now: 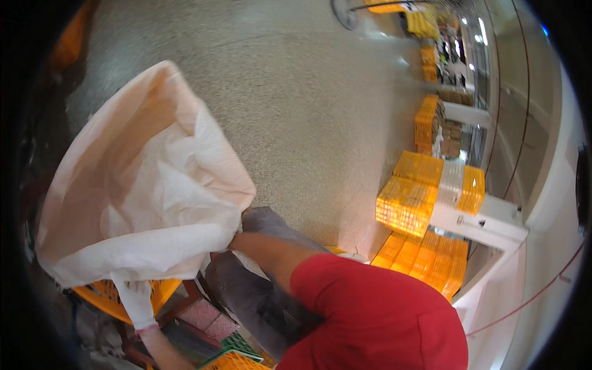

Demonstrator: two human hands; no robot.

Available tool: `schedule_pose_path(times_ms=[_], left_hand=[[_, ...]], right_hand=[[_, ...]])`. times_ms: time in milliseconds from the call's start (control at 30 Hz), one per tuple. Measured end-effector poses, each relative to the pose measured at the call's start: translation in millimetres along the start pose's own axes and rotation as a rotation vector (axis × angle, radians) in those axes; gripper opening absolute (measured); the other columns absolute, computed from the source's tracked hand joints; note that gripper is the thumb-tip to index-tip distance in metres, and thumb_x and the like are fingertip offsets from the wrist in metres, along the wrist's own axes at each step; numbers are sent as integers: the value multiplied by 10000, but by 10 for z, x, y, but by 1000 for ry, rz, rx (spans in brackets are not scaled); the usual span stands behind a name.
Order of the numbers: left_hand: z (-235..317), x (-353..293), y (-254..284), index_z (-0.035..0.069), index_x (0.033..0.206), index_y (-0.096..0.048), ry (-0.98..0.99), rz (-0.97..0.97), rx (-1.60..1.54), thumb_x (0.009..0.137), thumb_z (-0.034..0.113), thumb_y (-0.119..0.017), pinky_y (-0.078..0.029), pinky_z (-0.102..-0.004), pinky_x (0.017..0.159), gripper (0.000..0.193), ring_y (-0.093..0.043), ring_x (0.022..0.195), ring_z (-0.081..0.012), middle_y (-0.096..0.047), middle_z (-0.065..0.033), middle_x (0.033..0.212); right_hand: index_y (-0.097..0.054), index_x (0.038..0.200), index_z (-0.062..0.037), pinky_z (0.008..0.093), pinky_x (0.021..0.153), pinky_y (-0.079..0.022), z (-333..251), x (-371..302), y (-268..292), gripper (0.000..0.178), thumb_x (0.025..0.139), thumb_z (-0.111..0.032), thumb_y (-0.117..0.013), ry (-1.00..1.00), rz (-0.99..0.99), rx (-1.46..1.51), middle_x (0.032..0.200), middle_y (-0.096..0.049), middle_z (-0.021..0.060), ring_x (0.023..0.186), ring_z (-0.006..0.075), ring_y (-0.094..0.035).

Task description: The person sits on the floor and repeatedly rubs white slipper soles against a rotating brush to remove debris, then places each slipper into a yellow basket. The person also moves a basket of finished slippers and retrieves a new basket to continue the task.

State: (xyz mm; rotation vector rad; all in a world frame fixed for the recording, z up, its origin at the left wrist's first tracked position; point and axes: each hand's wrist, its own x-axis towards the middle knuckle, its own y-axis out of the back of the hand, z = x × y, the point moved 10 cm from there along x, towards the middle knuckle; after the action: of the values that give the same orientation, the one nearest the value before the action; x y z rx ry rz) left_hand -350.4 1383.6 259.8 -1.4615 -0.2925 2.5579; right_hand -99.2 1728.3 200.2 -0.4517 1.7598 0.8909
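Observation:
A large white woven sack (166,259) gapes wide at the left, its folded rim turned outward and its pale inside creased. Below its near edge, my left hand (135,302) in a white glove with a pink cuff grips the rim; the fingertips are hidden in the cloth. A yellow slotted basket (166,290) shows under the sack, beside that hand. My right forearm (265,250), below a red sleeve, reaches the sack's right corner. The sack hides most of my right hand, so its fingers cannot be made out.
Stacked yellow crates (407,203) stand at the right by a white post (475,222), with more crates (425,259) below. A green crate edge (240,345) lies near the lower middle. A fan (453,7) stands far off on the speckled floor (296,111).

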Motion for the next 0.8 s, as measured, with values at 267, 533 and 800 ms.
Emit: schedule_pose_path(times_ms=[267, 533, 800], left_hand=[[431, -745, 985, -46, 1575, -519, -485, 470, 1231, 1036, 173, -662, -489, -377, 1151, 598, -630, 1352, -329, -613, -227, 1547], [395, -975, 1803, 131, 1227, -777, 167, 600, 1700, 1055, 329, -536, -537, -508, 1058, 356, -679, 1210, -424, -757, -194, 1252], [182, -574, 1080, 132, 1338, -738, 277, 703, 1237, 1000, 310, -548, -533, -535, 1069, 427, -668, 1275, -456, -723, -262, 1312]], right_hand=[[-822, 916, -133, 518, 816, -615, -529, -689, 935, 237, 873, -331, -700, 512, -218, -398, 980, -806, 145, 887, 376, -775], [-825, 944, -51, 565, 855, -583, -64, 510, 3377, 531, 1037, -510, -575, 235, 567, -96, 965, -790, 266, 1003, 472, -753], [-797, 1195, 78, 442, 930, -587, 1740, 538, 3156, 534, 908, -372, -775, -293, 757, 896, 1144, -810, 203, 1006, 299, -734]])
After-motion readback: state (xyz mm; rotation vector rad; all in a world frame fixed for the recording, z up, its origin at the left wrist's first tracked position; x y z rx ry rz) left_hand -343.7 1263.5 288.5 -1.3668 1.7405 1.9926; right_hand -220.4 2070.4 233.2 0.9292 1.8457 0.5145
